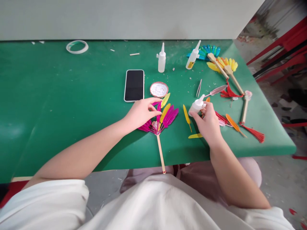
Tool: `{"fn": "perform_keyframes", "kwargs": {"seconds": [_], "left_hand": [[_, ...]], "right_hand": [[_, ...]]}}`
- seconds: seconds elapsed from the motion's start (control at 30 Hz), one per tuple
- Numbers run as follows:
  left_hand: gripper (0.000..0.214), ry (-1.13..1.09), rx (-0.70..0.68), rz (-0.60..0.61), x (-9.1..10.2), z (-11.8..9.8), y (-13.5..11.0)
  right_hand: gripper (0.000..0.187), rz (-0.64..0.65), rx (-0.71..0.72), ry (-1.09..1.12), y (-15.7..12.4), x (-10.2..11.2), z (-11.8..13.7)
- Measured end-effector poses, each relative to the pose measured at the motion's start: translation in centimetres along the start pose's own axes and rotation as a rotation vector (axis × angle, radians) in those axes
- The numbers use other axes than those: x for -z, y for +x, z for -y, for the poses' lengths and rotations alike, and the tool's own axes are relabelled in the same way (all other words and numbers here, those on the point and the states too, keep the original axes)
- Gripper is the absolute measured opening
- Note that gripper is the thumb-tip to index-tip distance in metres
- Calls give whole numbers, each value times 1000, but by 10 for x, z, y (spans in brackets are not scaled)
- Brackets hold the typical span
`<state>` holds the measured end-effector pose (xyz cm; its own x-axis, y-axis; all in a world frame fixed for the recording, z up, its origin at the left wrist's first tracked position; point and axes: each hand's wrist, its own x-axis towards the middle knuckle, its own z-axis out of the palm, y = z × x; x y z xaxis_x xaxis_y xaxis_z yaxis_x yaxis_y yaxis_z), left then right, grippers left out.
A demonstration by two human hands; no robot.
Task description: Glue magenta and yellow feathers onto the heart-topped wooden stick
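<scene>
My left hand point(141, 111) hovers over the feather fan point(170, 116), its thumb and forefinger apart beside the upright magenta feather. The fan has magenta and yellow feathers spread from a thin wooden handle point(161, 153), which points toward me past the table edge. My right hand point(209, 123) is closed around a small white glue bottle point(196, 106), whose nozzle tilts up to the right. Between the hands lie a loose yellow feather point(186, 115) and a shorter yellow one point(195, 136). Other feathers are partly hidden behind my right hand.
A phone point(134, 85), a round lid point(159, 89), tweezers point(199, 88) and two more glue bottles point(162, 60) point(193, 57) are on the green table point(59, 95). At right lie a blue fan point(206, 52), a yellow fan point(227, 65) and a red tassel point(255, 133). A tape roll point(77, 47) sits far left.
</scene>
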<state>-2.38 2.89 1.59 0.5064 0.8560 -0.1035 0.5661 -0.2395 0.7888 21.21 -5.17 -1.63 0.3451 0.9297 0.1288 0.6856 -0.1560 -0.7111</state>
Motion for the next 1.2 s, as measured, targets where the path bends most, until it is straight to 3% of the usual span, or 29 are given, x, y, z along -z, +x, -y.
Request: {"fn": "perform_keyframes", "kwargs": {"seconds": [0.2,0.57,0.67,0.8,0.83,0.9,0.97,1.03,1.2], "left_hand": [[52,39,-23,4,-2,-1,0],[49,65,-6,47,-4,-2,0],[48,70,-13,63,-3,-2,1],[47,66,-14,60,-4,-1,3],[47,64,-14,59,-5,-1,3],[46,56,-18,50,-6,0,4],[46,52,-26,37,-7,1,5],[46,55,-31,32,-7,1,5],[46,52,-29,45,-7,0,6]], "right_hand": [[41,-1,26,-24,0,0,2],[67,15,2,-58,-3,4,0],[64,-125,39,24,-17,8,0],[31,-480,204,36,-54,3,15],[25,-446,315,-24,-63,-1,22],[23,-181,522,-103,-79,-13,36],[25,0,608,-168,-87,-25,48],[31,82,628,-240,-87,-34,56],[42,144,589,-348,-79,-42,59]]}}
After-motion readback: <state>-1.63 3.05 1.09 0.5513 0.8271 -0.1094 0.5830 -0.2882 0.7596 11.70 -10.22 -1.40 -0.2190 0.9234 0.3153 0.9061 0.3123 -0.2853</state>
